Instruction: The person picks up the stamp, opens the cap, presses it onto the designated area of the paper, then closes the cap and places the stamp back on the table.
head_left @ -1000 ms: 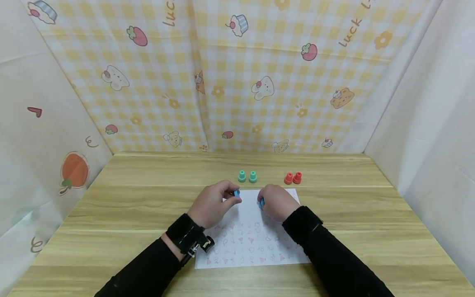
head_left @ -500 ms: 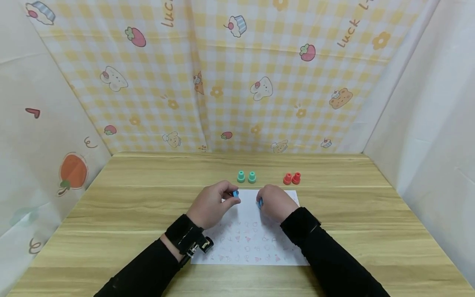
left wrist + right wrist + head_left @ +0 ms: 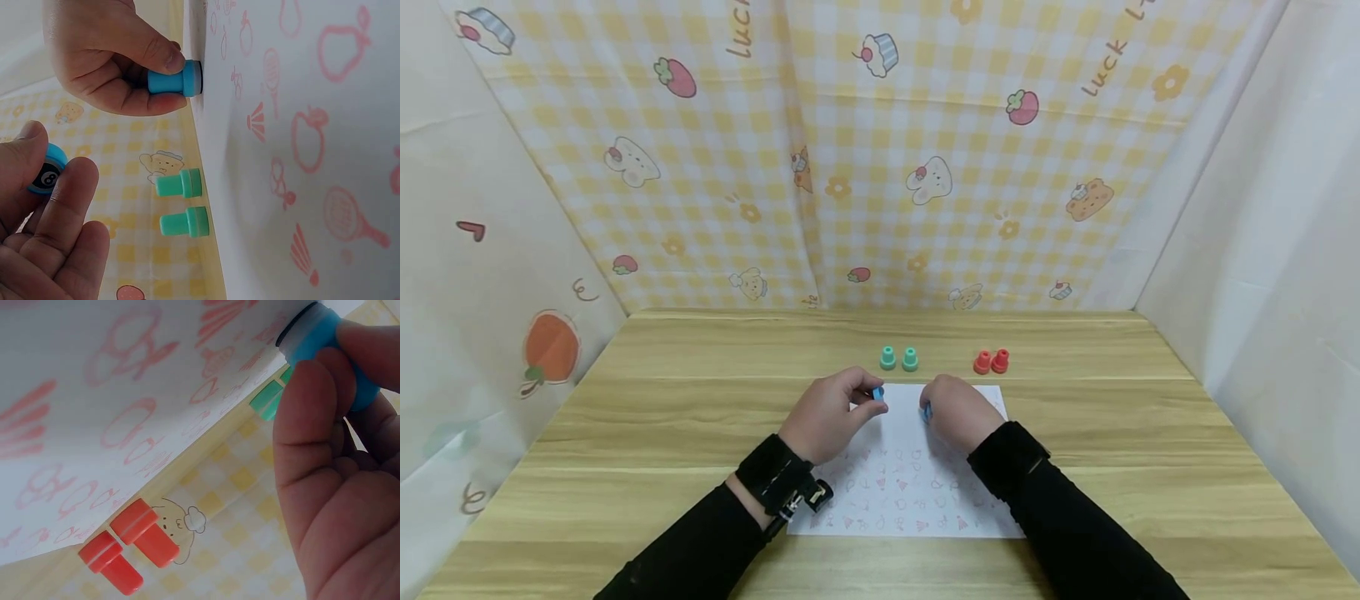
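Note:
My left hand (image 3: pixel 831 417) pinches a small round blue stamp cap (image 3: pixel 51 167) bearing a black 8-ball picture, above the left side of the paper. The right hand (image 3: pixel 958 411) grips a blue stamp (image 3: pixel 172 80) between thumb and fingers. Its dark printing end faces the white paper (image 3: pixel 910 517), close to the far part of the sheet; whether it touches cannot be made out. Rows of pinkish-red prints, such as rackets, shuttlecocks and fruit, cover the sheet's nearer part. In the right wrist view the fingers cover much of the blue stamp (image 3: pixel 312 337).
Beyond the paper stand two green stamps (image 3: pixel 887 359) (image 3: pixel 910 360). To their right are two red stamps (image 3: pixel 982 362) (image 3: pixel 1000 361), side by side. A yellow checked cloth (image 3: pixel 880 167) hangs behind the wooden table (image 3: pixel 662 400), with white cloths on both sides.
Both hands keep their place and their hold on the blue pieces. The paper's near edge has shifted slightly to the left, and the camera view has moved a little.

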Motion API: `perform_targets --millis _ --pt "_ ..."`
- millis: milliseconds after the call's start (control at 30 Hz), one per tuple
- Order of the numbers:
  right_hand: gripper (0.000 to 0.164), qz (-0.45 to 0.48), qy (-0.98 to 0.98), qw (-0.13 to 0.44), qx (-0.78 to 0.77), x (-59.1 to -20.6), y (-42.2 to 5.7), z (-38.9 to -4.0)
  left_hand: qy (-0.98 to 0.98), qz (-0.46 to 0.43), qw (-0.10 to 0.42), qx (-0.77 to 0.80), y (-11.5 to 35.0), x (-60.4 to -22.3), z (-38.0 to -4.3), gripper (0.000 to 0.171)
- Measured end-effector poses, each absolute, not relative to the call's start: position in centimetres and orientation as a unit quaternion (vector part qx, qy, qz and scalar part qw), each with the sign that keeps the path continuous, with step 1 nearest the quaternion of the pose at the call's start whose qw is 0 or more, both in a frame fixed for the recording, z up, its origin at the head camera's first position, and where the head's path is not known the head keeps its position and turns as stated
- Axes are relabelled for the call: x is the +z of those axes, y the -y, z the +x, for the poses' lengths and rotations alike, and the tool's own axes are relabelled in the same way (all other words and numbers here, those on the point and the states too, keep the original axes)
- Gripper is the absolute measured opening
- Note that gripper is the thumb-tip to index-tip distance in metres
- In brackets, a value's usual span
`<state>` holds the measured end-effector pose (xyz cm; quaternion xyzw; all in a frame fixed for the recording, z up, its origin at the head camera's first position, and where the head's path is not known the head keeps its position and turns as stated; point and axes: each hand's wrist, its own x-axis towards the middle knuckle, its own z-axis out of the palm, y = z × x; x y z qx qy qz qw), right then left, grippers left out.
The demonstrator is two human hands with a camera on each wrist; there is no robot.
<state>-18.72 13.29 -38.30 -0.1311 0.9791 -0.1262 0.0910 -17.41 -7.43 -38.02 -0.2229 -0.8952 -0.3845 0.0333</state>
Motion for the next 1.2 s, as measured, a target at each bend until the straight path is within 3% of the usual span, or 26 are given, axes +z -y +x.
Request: perform_targets --millis 200,600,967,1200 --pt "0.012 -0.130 -0.974 0.097 -0.160 -37.8 -14.0 -18.7 0.895 -0.220 0.031 -0.388 7.4 -38.0 -17.4 0.020" --pt "0.017 -0.136 -0.943 0.026 -0.303 -35.6 -17.2 -19.0 0.883 -0.212 0.016 -0.419 7.4 -37.9 -17.4 0.022" --pt "0.007 -0.125 -0.926 0.050 -0.353 -35.5 -16.8 -18.9 0.863 -0.217 -0.008 -0.457 7.2 -37.8 -17.1 0.024" --pt "0.010 -0.131 -0.896 0.088 -0.414 -35.5 -16.3 -18.4 0.866 -0.218 -0.023 -0.450 7.0 -37.7 -17.0 0.024"
